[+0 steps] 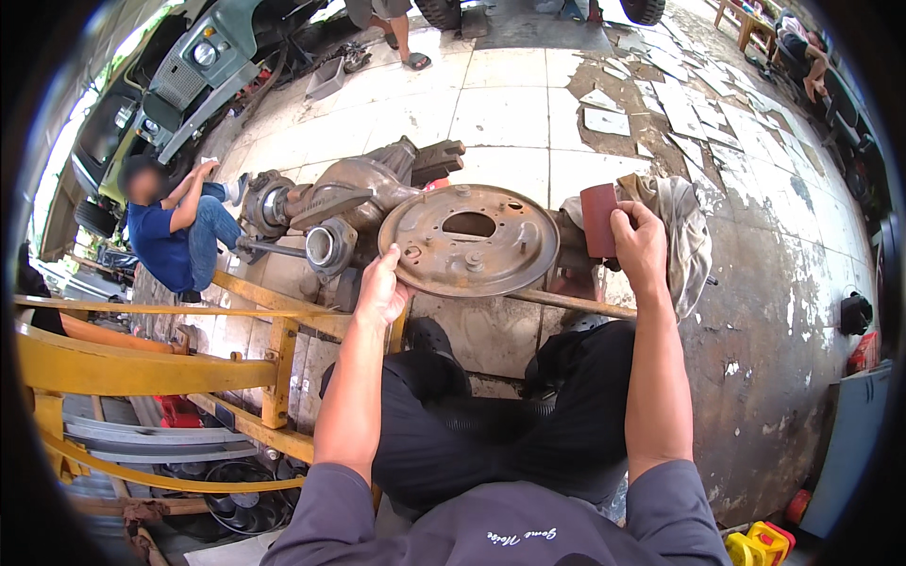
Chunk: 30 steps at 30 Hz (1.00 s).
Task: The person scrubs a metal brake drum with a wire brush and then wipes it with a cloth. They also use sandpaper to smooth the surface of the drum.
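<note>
My left hand (380, 288) grips the near left rim of a round, rusty brake backing plate (415, 255), which is held tilted above my knees. The plate has a large central hole and several smaller ones. In my right hand (642, 241) is a reddish-brown sheet of sandpaper (598, 219), raised to the right of the plate and apart from it. Behind that hand a crumpled, dirty cloth (694, 241) hangs over something I cannot make out. Beyond the plate lies a rusty axle housing (354, 179) with a round flanged end (328, 247).
A yellow metal frame (142, 363) stands close on my left. Past it a person in a blue shirt (156, 226) sits low by the axle parts. Broken tiles (679, 104) cover the far right floor. A grey tray (327, 78) and another person's legs (396, 33) are farther off.
</note>
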{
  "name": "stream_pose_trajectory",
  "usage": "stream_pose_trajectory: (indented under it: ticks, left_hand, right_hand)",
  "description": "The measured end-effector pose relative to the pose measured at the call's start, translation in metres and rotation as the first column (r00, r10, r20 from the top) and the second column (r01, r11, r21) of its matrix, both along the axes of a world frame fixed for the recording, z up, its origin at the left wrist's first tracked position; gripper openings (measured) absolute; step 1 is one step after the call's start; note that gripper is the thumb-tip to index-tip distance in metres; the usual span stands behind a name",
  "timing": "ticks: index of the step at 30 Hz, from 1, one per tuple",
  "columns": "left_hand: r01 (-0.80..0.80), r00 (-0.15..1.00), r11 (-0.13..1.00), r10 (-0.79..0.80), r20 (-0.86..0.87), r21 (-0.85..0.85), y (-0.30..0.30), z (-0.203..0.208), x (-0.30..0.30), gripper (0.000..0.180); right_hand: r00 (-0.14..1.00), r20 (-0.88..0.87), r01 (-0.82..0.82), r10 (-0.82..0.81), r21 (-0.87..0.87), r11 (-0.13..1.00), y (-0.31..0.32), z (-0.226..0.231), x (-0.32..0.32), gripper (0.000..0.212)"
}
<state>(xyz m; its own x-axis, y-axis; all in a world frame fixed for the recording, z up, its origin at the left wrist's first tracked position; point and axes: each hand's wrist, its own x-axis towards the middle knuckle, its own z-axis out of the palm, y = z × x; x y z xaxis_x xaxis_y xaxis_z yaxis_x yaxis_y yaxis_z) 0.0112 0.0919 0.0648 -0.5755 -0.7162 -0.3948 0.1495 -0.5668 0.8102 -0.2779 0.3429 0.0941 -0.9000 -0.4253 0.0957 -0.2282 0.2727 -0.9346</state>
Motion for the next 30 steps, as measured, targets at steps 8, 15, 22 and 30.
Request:
stream_pose_trajectory:
  ticks: [8, 15, 22, 30]
  left_hand:
    - [0.265, 0.853, 0.768, 0.095, 0.513, -0.583, -0.027, 0.138, -0.112, 0.043]
    - [0.884, 0.45, -0.127, 0.484, 0.75, -0.449, -0.014, 0.201, -0.177, 0.028]
    - [0.925, 0.294, -0.361, 0.488, 0.822, -0.117, 0.04, 0.148, -0.201, 0.027]
    - [0.865, 0.363, -0.489, 0.456, 0.812, -0.112, 0.06, 0.108, -0.201, 0.023]
  right_hand:
    - [0.998, -0.054, 0.018, -0.019, -0.03, 0.999, 0.003, -0.006, 0.003, 0.03]
    - [0.999, 0.024, 0.043, -0.04, -0.121, 0.992, 0.005, 0.007, 0.003, 0.028]
    - [0.995, 0.062, 0.09, -0.076, -0.266, 0.96, 0.006, -0.006, -0.005, 0.029]
    - [0.992, 0.047, 0.128, -0.12, -0.255, 0.958, 0.012, -0.006, -0.004, 0.028]
